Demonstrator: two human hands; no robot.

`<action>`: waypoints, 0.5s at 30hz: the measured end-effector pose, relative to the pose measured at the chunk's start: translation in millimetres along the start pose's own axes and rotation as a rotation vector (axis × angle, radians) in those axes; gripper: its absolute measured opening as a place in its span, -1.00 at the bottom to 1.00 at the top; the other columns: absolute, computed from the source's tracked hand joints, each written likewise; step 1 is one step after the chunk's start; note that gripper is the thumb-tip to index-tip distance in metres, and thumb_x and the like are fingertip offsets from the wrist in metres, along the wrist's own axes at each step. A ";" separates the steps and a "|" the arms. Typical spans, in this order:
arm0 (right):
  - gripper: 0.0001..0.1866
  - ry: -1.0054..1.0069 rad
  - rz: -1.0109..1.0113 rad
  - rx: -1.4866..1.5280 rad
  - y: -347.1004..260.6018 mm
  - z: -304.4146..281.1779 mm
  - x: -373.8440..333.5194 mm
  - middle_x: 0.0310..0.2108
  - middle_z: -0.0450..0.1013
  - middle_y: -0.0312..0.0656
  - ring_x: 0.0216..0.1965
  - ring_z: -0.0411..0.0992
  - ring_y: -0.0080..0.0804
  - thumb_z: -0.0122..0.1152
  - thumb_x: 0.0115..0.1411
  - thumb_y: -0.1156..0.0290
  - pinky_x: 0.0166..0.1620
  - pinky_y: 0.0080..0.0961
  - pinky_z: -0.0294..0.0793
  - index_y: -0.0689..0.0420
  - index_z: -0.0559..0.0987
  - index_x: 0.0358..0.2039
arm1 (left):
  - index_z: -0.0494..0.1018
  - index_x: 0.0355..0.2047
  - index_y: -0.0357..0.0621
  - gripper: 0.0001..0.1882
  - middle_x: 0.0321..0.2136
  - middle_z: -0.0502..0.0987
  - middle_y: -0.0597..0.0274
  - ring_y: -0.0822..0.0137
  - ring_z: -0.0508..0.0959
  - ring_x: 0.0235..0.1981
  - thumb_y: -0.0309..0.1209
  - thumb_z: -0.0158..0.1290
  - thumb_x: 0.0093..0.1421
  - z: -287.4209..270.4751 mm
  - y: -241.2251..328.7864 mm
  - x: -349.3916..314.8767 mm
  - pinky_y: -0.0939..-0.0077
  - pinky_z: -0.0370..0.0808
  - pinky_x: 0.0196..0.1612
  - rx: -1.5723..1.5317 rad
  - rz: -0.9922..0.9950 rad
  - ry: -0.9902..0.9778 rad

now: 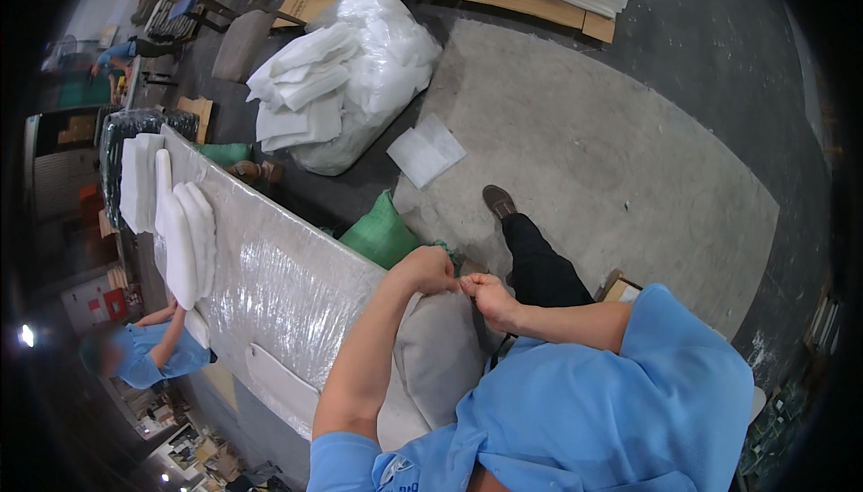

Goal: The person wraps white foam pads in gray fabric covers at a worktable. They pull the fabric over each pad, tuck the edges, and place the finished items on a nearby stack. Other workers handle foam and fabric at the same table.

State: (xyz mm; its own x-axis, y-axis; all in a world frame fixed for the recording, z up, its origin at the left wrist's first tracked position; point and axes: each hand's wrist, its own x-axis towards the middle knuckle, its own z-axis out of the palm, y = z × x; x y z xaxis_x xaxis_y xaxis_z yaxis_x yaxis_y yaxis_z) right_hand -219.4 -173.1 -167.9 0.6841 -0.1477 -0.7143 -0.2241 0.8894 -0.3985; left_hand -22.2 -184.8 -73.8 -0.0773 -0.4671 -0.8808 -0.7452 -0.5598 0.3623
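The grey cushion (436, 353) sits at the near right corner of the film-wrapped table (292, 263), close against the person's body. It looks plump and soft, in a plain matt cover with rounded sides and a few shallow creases; its far corner is gathered under the hands.

The left hand (425, 270) and right hand (492, 301) meet at that corner. The fingers of both appear clenched in a tight pinch on the cover, tip against tip; whether a zip, thread or seam lies between them is too small to tell. Resting the cushion on the table probably lets the surface bear its weight, leaving 2 hands free for fine work, and the clear film presumably guards the tabletop from scuffs.

Just beyond the table's long right edge, a green sack (382, 233) slumps on the floor. White padding (180, 240) is piled at the table's far left end, within reach of a co-worker (166, 348) beside the left edge. A pale flat panel (280, 377) lies along that same edge, nearer the cushion.

Farther off on the floor are 1 large clear plastic bag (391, 65) and some thin white sheets (427, 152).
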 end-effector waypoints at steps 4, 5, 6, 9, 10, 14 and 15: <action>-0.76 0.053 0.034 0.007 -10.7 1.2 -7.1 -0.35 0.53 -0.41 -0.28 0.38 -0.62 0.08 0.52 0.30 -0.12 -0.54 0.36 0.10 0.63 -0.26 | 0.66 -0.44 -0.25 -0.75 -0.62 0.59 0.21 0.35 0.58 -0.56 -0.27 0.31 0.18 12.9 -29.0 15.7 0.35 0.55 -0.41 -0.477 -0.049 -0.032; -0.76 0.071 0.019 0.004 -12.7 -3.6 -5.8 -0.35 0.53 -0.41 -0.29 0.38 -0.62 0.08 0.51 0.30 -0.12 -0.54 0.36 0.10 0.63 -0.26 | 0.65 -0.43 -0.23 -0.77 -0.62 0.56 0.28 0.41 0.53 -0.58 -0.29 0.28 0.22 14.4 -27.4 19.3 0.40 0.49 -0.45 -0.550 -0.044 -0.019; -0.76 0.087 0.005 0.000 -14.1 -7.3 -4.7 -0.35 0.53 -0.41 -0.29 0.38 -0.62 0.08 0.51 0.30 -0.13 -0.55 0.36 0.10 0.62 -0.26 | 0.64 -0.43 -0.21 -0.78 -0.62 0.53 0.35 0.46 0.47 -0.59 -0.31 0.26 0.26 17.7 -25.2 21.6 0.45 0.43 -0.48 -0.625 -0.040 -0.006; -0.76 0.114 -0.016 -0.064 -11.8 -9.8 -9.4 -0.40 0.47 -0.44 -0.34 0.32 -0.65 0.09 0.50 0.28 -0.20 -0.56 0.32 0.10 0.61 -0.28 | 0.63 -0.39 -0.21 -0.79 -0.59 0.52 0.41 0.52 0.43 -0.58 -0.32 0.22 0.31 23.9 -21.1 23.0 0.50 0.39 -0.50 -0.749 0.000 0.019; -0.76 0.121 -0.010 -0.087 -13.5 -11.5 -8.5 -0.41 0.46 -0.46 -0.36 0.30 -0.65 0.10 0.50 0.28 -0.22 -0.56 0.30 0.09 0.61 -0.28 | 0.63 -0.37 -0.22 -0.78 -0.58 0.53 0.40 0.52 0.44 -0.57 -0.31 0.22 0.32 24.1 -20.0 23.3 0.50 0.39 -0.49 -0.773 0.017 0.024; -0.77 0.129 0.049 -0.131 -11.4 -14.3 -9.9 -0.43 0.38 -0.50 -0.38 0.21 -0.68 0.12 0.49 0.25 -0.27 -0.58 0.21 0.08 0.60 -0.29 | 0.63 -0.39 -0.25 -0.69 -0.61 0.56 0.30 0.45 0.51 -0.60 -0.21 0.29 0.25 9.3 -9.3 13.1 0.45 0.48 -0.50 -0.489 0.065 0.008; -0.77 0.135 0.069 -0.127 -13.8 -13.3 -14.2 -0.43 0.36 -0.51 -0.39 0.18 -0.69 0.13 0.49 0.25 -0.28 -0.58 0.19 0.07 0.60 -0.29 | 0.63 -0.39 -0.26 -0.66 -0.61 0.57 0.25 0.41 0.55 -0.60 -0.18 0.31 0.22 4.4 -1.6 10.6 0.43 0.52 -0.49 -0.395 0.071 -0.015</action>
State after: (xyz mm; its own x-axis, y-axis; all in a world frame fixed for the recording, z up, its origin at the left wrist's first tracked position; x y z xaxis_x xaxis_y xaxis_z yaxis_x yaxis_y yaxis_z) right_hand -235.3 -189.1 -159.9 0.5665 -0.1522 -0.8099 -0.3592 0.8389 -0.4089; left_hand -24.7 -185.9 -85.0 -0.1308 -0.5057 -0.8527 -0.4261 -0.7479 0.5089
